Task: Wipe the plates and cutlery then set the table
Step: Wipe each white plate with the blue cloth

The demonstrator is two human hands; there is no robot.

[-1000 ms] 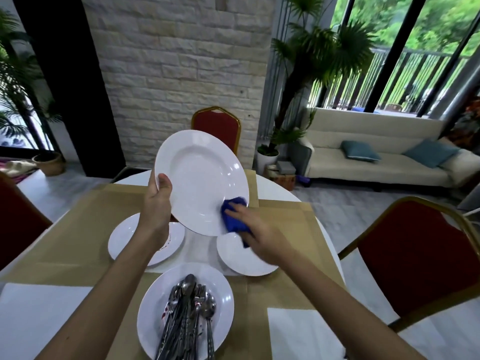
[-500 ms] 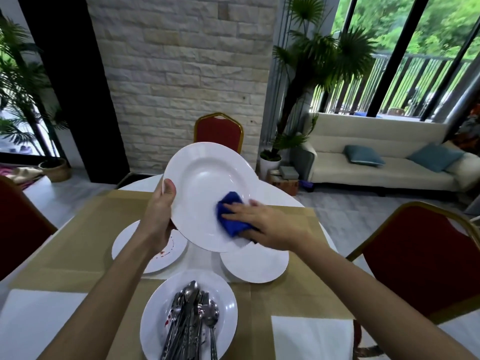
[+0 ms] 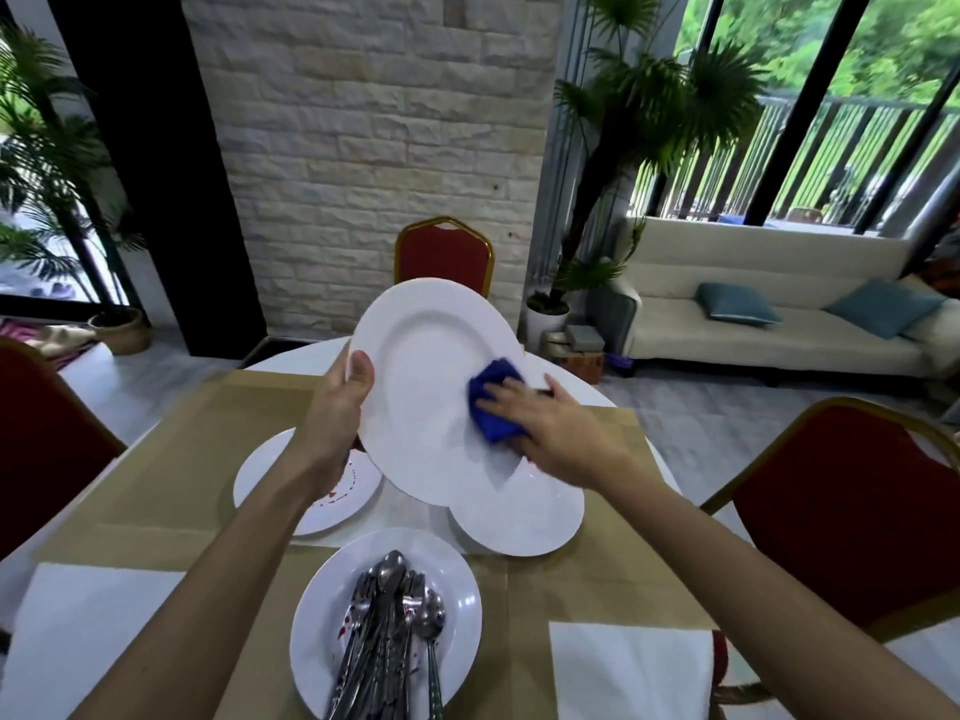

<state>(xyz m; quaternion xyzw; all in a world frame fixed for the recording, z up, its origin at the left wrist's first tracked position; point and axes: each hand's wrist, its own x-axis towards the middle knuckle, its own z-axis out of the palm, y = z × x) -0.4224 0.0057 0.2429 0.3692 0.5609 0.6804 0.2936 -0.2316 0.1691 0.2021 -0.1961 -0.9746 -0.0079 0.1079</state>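
The left hand (image 3: pixel 337 407) held a large white plate (image 3: pixel 426 387) in the air above the table (image 3: pixel 171 459), tilted toward the camera. The thumb lay on the rim at 9 o'clock of the plate and the other fingers were closed behind it. The right hand (image 3: pixel 550 428) pressed a folded blue cloth (image 3: pixel 493 402) flat against the plate's face at about 4 o'clock, with the fingers nearly straight and spread over the cloth.

At 6 o'clock, nearest the camera, a white plate (image 3: pixel 462 605) carried a pile of cutlery (image 3: pixel 389 636), spoons and forks lying together with the handles toward the camera; small red spots showed on this plate beside the cutlery. At 8 o'clock of the held plate, a plate with red stains (image 3: pixel 332 501) lay flat on the table, partly hidden by the left wrist. At 5 o'clock, a clean-looking white plate (image 3: pixel 524 517) lay flat, and the held plate covered its far edge.

The table had a brown paper covering, and two white napkins lay near the close edge, one at the left (image 3: pixel 78 641) and one at the right (image 3: pixel 628 672). The covering was bare between the plates and the left edge.

A red chair (image 3: pixel 444 257) stood at 12 o'clock beyond the table, another red chair (image 3: pixel 841 511) at 3 o'clock close to the right forearm, and a third one (image 3: pixel 41 433) at 9 o'clock. A potted palm (image 3: pixel 639 137) and a light sofa (image 3: pixel 753 314) stood well apart behind.
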